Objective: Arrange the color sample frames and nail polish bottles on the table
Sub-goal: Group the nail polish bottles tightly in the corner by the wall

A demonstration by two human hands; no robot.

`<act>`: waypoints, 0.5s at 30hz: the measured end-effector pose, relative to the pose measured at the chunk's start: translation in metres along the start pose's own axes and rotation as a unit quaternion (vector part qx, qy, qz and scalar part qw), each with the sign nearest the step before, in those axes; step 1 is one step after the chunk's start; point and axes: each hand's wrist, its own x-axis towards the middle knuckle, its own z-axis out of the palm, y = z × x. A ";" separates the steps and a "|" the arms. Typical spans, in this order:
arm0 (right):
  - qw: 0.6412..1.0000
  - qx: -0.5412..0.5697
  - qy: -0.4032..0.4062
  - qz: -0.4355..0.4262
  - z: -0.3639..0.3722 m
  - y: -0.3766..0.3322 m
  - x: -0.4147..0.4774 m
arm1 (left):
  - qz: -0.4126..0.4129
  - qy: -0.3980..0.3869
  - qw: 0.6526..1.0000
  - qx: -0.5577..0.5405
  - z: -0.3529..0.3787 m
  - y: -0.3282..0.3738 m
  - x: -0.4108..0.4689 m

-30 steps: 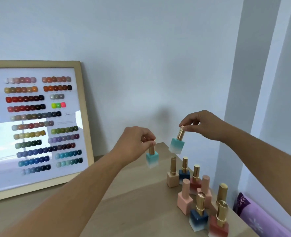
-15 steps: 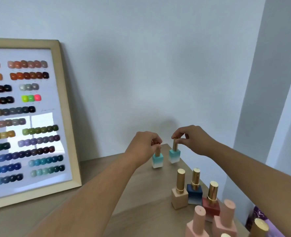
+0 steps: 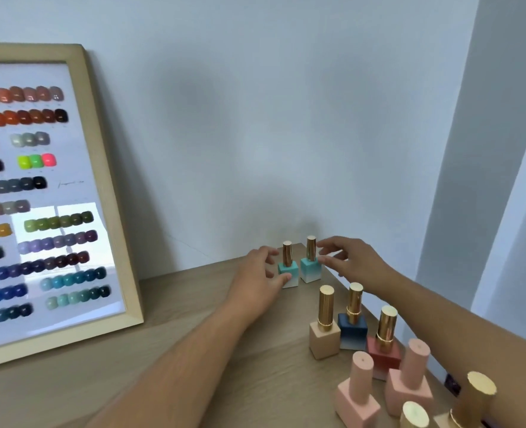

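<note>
Two teal-to-white nail polish bottles with gold caps stand side by side at the table's far corner, the left teal bottle (image 3: 289, 271) and the right teal bottle (image 3: 311, 267). My left hand (image 3: 260, 273) is just left of the left one, fingers apart, thumb near its base. My right hand (image 3: 349, 261) hovers to the right of the right bottle, fingers spread and off its cap. A wooden-framed color sample frame (image 3: 107, 193) leans against the wall on the left.
Closer to me on the right stand a beige bottle (image 3: 324, 333), a navy bottle (image 3: 352, 329), a red bottle (image 3: 383, 350), two pink bottles (image 3: 359, 396) and more gold caps at the bottom edge. The wooden table (image 3: 193, 350) ends at the wall and at its right edge.
Both hands lowered the two teal bottles onto the far corner of the table, then let go; the fingers now stand apart beside the bottles. The camera has tilted closer.
</note>
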 end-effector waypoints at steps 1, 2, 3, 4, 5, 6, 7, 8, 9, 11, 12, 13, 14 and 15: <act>1.000 0.005 -0.008 0.010 0.005 0.003 -0.001 | -0.012 -0.003 1.000 -0.013 0.004 -0.002 -0.001; 1.000 0.008 -0.014 0.016 0.010 0.004 -0.001 | -0.019 -0.003 1.000 -0.024 0.007 -0.003 -0.001; 1.000 0.011 -0.015 0.019 0.015 0.005 -0.001 | -0.022 0.003 0.999 -0.034 0.010 -0.003 -0.001; 1.000 0.014 -0.012 0.019 0.018 0.005 -0.001 | -0.026 0.013 0.999 -0.044 0.013 -0.003 -0.001; 1.000 0.016 -0.006 0.018 0.021 0.006 0.000 | -0.029 0.023 0.998 -0.053 0.015 -0.003 0.000; 1.000 0.015 0.000 0.017 0.023 0.006 0.001 | -0.032 0.031 0.997 -0.060 0.017 -0.003 0.001; 1.000 0.016 0.005 0.017 0.025 0.007 0.001 | -0.033 0.037 0.997 -0.065 0.019 -0.003 0.002; 1.000 0.018 0.009 0.017 0.025 0.007 0.002 | -0.033 0.041 0.996 -0.067 0.020 -0.004 0.003; 1.000 0.021 0.013 0.017 0.026 0.007 0.002 | -0.033 0.043 0.996 -0.069 0.021 -0.005 0.005; 1.000 0.021 0.018 0.015 0.027 0.007 0.005 | -0.033 0.049 0.996 -0.072 0.022 -0.008 0.009; 1.000 0.018 0.020 0.014 0.028 0.007 0.007 | -0.034 0.052 0.995 -0.075 0.023 -0.010 0.012; 1.000 0.015 0.023 0.013 0.029 0.006 0.008 | -0.033 0.055 0.995 -0.078 0.023 -0.011 0.014; 0.999 0.012 0.029 0.011 0.031 0.005 0.010 | -0.032 0.059 0.994 -0.081 0.023 -0.012 0.017; 0.999 0.006 0.035 0.009 0.032 0.004 0.013 | -0.031 0.062 0.994 -0.083 0.024 -0.012 0.020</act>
